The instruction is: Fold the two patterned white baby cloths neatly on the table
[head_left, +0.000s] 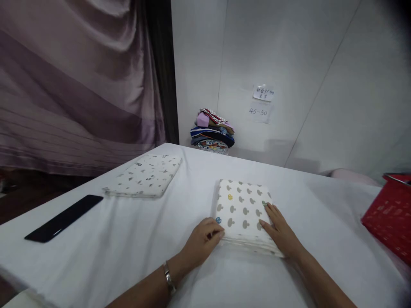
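- Folded mushroom-print cloth (242,209) is lying between your hands.
- Left hand (203,240): touching its near-left corner, pinch unclear.
- Right hand (283,233): resting open on its right edge.

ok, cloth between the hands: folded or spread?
Folded: the mushroom-print cloth is a compact rectangle, with stacked layers showing along its near edge. The right hand rests on its right side.

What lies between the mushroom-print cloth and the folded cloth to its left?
In the head view, only white tablecloth lies between the mushroom-print cloth and the grey-patterned folded cloth.
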A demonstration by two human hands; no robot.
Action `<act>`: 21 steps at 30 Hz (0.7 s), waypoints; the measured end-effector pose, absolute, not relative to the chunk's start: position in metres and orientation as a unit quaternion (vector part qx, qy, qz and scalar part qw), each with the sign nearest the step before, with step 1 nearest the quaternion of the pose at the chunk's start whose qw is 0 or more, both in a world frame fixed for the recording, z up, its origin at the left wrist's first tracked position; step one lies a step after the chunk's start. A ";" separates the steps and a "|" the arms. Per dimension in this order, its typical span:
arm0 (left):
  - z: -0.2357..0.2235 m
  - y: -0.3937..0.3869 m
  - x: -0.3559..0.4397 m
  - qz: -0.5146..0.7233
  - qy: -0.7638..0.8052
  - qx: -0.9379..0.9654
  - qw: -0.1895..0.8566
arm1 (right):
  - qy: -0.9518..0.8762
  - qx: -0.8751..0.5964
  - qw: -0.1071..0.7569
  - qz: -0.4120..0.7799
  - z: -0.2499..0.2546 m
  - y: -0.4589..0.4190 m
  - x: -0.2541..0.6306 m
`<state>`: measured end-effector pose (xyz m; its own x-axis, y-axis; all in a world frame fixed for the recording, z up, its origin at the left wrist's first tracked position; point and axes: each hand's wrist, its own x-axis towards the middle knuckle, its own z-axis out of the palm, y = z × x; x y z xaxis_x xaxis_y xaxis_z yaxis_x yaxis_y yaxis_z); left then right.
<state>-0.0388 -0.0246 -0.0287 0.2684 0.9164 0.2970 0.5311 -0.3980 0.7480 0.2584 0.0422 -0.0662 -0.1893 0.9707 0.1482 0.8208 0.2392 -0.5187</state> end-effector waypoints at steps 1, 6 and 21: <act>-0.027 -0.021 -0.040 0.377 0.499 0.737 0.257 | -0.755 -0.592 0.229 0.165 -0.067 0.043 0.259; -0.006 0.014 -0.034 0.369 0.554 0.725 0.177 | -0.758 -0.590 0.229 0.159 -0.067 0.043 0.259; -0.051 0.086 0.011 0.171 0.596 0.778 0.099 | -0.776 -0.603 0.155 0.102 -0.055 0.039 0.258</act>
<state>0.0108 0.0858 -0.0513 0.2300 0.9618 0.1482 0.8938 -0.2690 0.3589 0.2575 0.0385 -0.0547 -0.2254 0.9672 0.1174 0.9044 0.2525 -0.3440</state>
